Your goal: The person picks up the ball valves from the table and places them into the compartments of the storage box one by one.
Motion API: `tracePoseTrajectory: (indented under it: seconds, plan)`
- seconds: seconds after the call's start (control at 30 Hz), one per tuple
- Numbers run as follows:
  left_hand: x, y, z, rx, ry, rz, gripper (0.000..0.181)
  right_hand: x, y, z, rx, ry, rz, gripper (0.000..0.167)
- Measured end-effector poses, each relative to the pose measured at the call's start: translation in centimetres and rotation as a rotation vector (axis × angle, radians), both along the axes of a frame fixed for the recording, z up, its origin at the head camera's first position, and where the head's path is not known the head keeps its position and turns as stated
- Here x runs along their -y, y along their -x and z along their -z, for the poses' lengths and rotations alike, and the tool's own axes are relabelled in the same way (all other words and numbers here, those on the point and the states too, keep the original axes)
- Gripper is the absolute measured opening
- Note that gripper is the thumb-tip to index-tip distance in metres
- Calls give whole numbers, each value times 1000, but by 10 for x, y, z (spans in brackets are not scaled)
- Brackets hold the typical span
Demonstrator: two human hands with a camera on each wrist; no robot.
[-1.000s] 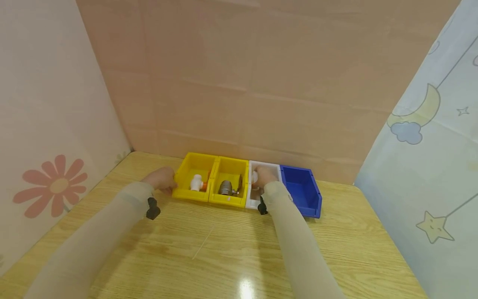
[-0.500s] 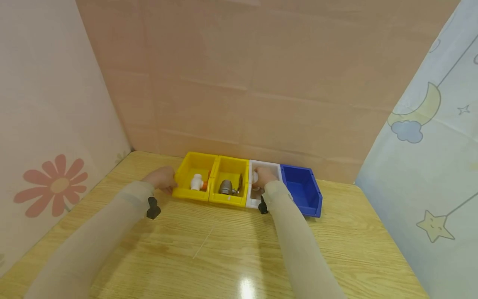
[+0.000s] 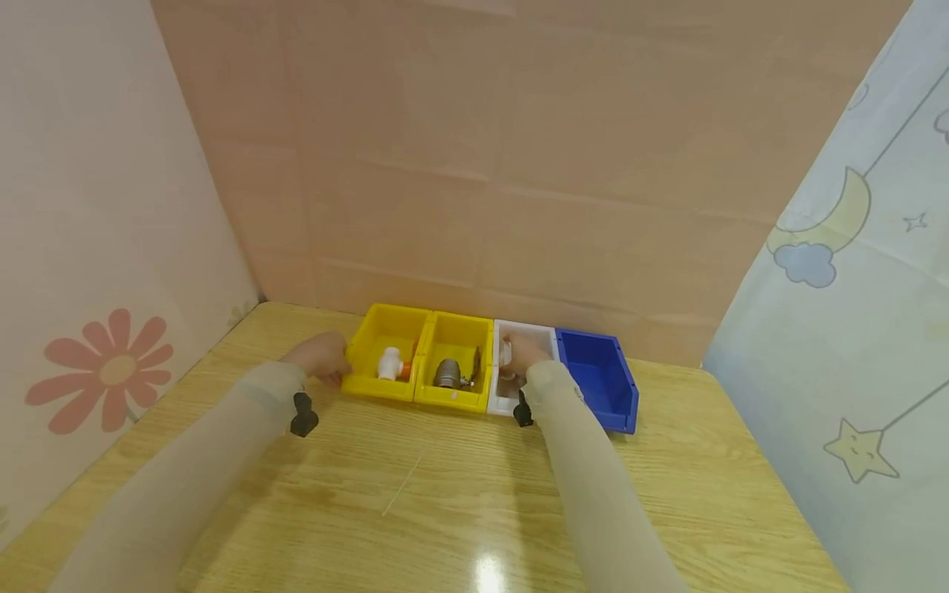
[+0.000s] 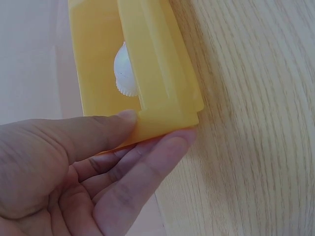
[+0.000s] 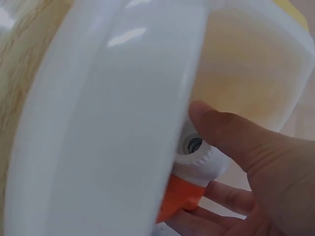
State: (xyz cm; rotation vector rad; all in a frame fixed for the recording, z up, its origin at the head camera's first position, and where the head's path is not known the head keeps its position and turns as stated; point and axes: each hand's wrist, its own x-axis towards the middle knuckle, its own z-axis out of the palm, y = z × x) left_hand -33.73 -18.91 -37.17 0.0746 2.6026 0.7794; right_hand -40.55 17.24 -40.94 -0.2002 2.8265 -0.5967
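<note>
At the left end of the bin row, my left hand pinches the front corner of the outer yellow bin, thumb on its rim and fingers along the outside. Inside that bin lies a white plastic valve with an orange handle. My right hand reaches down into the white bin. There it grips a white plastic valve with an orange part, the thumb on the white body and fingers around the far side. The bin wall hides part of this valve.
A second yellow bin stands in the middle with a grey metal valve in it. Right of the white bin is a blue bin. The wooden table meets a brown wall covering close behind the bins.
</note>
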Motion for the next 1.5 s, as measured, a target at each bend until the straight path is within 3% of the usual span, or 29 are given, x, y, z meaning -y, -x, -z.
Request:
tracePoseTrajectory:
  seconds: [0.2, 0.47, 0.83, 1.0, 1.2, 1.33, 1.5]
  plan:
    - [0, 0, 0, -2, 8, 1, 26, -2, 0, 3, 4, -22, -19, 72]
    - [0, -2, -1, -22, 21, 21, 25, -1, -8, -3, -23, -68, -41, 66]
    - [-2, -5, -3, -26, 31, 17, 26, 0, -9, -5, -15, -59, -33, 66]
    - [-1, -4, -3, -22, 21, 14, 26, -5, -9, -8, -12, -29, -85, 69]
    - [-2, -3, -2, -21, 23, 11, 24, -13, -15, -29, -29, -59, -147, 72]
    - [-2, -3, -2, -25, 25, 14, 25, -15, -27, -48, 22, -36, -157, 69]
    - [-1, -4, -2, -32, 29, 25, 24, -21, -44, -64, -14, 9, -208, 59]
